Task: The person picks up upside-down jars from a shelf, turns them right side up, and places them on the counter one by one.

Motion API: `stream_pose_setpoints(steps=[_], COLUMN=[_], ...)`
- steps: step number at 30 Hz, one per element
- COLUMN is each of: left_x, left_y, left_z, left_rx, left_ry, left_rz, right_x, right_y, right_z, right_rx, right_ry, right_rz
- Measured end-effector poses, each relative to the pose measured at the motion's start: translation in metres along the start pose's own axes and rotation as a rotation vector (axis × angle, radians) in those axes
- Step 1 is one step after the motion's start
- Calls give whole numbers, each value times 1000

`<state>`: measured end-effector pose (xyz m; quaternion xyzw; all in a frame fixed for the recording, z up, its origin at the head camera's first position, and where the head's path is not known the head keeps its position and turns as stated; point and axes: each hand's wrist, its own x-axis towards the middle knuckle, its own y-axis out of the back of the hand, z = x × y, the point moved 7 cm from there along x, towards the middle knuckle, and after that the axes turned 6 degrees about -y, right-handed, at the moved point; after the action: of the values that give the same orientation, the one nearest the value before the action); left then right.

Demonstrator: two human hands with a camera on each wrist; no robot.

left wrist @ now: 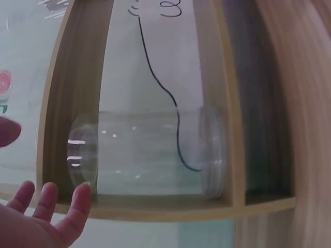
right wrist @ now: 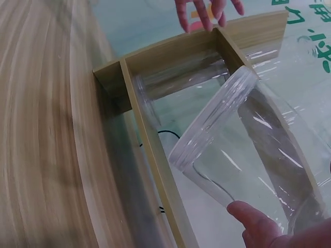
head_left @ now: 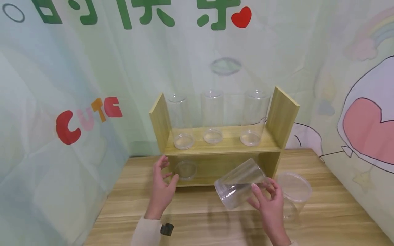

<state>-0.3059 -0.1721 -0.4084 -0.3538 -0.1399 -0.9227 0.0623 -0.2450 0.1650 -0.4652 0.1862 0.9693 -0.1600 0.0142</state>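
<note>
My right hand (head_left: 270, 206) grips a clear plastic jar (head_left: 238, 184) in front of the wooden shelf (head_left: 223, 152). The jar is tilted, its ridged end pointing down and left, thumb on its side. In the right wrist view the ridged end of the held jar (right wrist: 214, 121) overlaps the shelf. My left hand (head_left: 163, 191) is at the shelf's lower left corner, fingers spread and holding nothing. Beside it a clear jar (head_left: 186, 171) stands in the lower compartment. In the left wrist view, left fingers (left wrist: 77, 209) overlap the shelf edge near a jar (left wrist: 150, 150).
Three clear jars stand upright on the upper tier: left (head_left: 182, 119), middle (head_left: 212, 114) and right (head_left: 254, 118). Another clear jar (head_left: 293, 188) stands on the wooden table (head_left: 197, 218), right of my right hand. Printed cloth (head_left: 184, 61) hangs behind and at both sides.
</note>
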Motion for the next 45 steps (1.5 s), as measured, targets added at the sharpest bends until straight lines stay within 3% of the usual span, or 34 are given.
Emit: stream_pose_setpoints(steps=[5,11,16,21,26,35,45], left_x=[-9,-25,-46,-62,-73,-87,-90], left_y=[-30,-60,-76,-89,-103,-127,-130], left_z=[9,15,7,9,10,16,21], left_rx=[-48,-163,-261,-342,-398,-440,-404], left_ry=[37,70,83,84,130,244,192], left_rz=[-116,-204,-244,-280,-274,-219,-186], right_x=[2,3,-1,-5,-8,-8,-11], right_y=[5,6,5,1,-4,-7,-6], right_z=[-1,0,11,19,23,23,29], right_rx=[11,52,115,187,251,227,248], right_ry=[-16,-60,-110,-128,-156,-169,-177], right_rz=[13,-7,-31,-56,-105,-139,-168])
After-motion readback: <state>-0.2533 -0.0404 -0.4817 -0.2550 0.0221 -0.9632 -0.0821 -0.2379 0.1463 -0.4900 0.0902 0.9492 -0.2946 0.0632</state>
